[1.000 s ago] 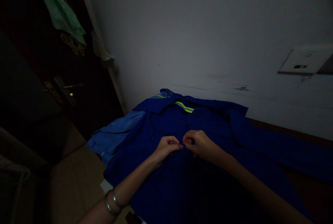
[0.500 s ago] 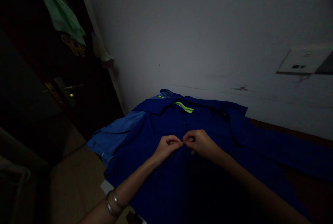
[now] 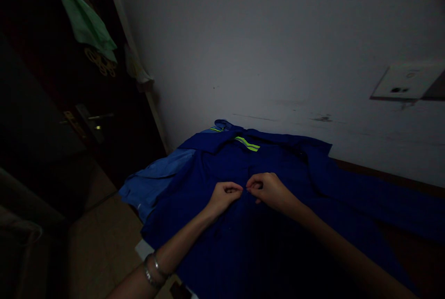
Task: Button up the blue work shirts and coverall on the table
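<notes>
A dark blue work jacket (image 3: 215, 164) lies spread out, with a yellow-green reflective strip (image 3: 248, 144) near its upper edge. Over the middle of its front, my left hand (image 3: 222, 197) pinches with thumb and forefinger at the cloth. Just to the right, my right hand (image 3: 266, 188) makes a matching pinch, its fingertips a small gap from those of the left. Whatever lies between the fingertips is too small and dark to make out; it may be the jacket's edge. A lighter blue garment (image 3: 156, 176) lies partly under the jacket on the left.
Behind the jacket rises a pale wall (image 3: 243, 48) with scuff marks and a socket plate (image 3: 399, 83) at right. On the left stands a dark door (image 3: 114, 136) with a metal handle (image 3: 100, 117) and a hanging green cloth (image 3: 86, 21). Tiled floor (image 3: 93, 243) shows below.
The fingertips of my two hands, which were nearly touching, have drawn slightly apart. The jacket lies as before, and the view has shifted a little.
</notes>
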`<control>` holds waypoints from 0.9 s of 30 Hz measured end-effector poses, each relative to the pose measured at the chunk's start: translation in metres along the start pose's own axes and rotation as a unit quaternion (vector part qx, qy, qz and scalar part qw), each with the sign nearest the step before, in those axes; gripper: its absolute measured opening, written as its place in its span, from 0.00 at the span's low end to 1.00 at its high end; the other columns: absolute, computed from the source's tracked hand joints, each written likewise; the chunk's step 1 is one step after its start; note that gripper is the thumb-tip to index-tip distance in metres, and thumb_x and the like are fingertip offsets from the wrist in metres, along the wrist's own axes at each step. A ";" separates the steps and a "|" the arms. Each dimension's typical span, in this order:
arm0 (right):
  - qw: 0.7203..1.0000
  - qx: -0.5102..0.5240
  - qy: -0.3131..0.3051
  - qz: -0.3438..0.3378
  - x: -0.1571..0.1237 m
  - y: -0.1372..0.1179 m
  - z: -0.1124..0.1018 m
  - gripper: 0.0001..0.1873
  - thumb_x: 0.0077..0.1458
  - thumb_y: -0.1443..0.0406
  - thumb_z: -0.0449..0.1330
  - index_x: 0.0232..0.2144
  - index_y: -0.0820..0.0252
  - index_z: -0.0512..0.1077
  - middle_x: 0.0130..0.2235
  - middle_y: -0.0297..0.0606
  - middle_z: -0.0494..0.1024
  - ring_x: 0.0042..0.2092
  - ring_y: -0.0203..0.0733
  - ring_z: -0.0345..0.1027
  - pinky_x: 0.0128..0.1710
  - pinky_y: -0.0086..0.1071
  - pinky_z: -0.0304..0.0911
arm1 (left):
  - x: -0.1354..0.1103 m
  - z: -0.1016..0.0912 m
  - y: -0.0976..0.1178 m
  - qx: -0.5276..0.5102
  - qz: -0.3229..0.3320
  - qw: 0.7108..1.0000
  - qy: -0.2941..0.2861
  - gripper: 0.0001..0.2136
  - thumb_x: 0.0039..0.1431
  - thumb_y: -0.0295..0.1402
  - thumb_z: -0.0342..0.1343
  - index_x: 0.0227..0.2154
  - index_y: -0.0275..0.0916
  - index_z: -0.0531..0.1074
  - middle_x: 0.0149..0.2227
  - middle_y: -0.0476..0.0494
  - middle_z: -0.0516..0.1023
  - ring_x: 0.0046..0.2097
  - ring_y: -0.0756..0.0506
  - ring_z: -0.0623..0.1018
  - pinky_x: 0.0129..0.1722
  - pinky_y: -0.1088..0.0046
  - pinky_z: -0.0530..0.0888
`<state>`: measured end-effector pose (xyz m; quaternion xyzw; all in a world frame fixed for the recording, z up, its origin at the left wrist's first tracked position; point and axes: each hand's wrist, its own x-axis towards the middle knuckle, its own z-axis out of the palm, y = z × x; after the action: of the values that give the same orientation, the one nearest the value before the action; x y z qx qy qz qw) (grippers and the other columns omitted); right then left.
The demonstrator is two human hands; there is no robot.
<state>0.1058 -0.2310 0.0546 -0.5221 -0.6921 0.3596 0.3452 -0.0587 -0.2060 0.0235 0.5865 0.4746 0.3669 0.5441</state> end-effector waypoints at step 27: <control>0.980 -0.196 0.027 -0.022 -0.004 -0.005 0.014 0.08 0.39 0.70 0.56 0.27 0.61 0.71 0.27 0.36 0.74 0.29 0.35 0.67 0.27 0.25 0.55 | -0.003 0.004 0.005 0.020 -0.002 1.000 0.011 0.13 0.33 0.38 0.63 0.19 0.32 0.74 0.14 0.52 0.65 0.19 0.56 0.59 0.21 0.79 0.54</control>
<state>0.0926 -0.2378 0.0513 -0.5735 -0.7510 0.1950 0.2626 -0.0550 -0.2095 0.0277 0.5924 0.4888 0.3630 0.5277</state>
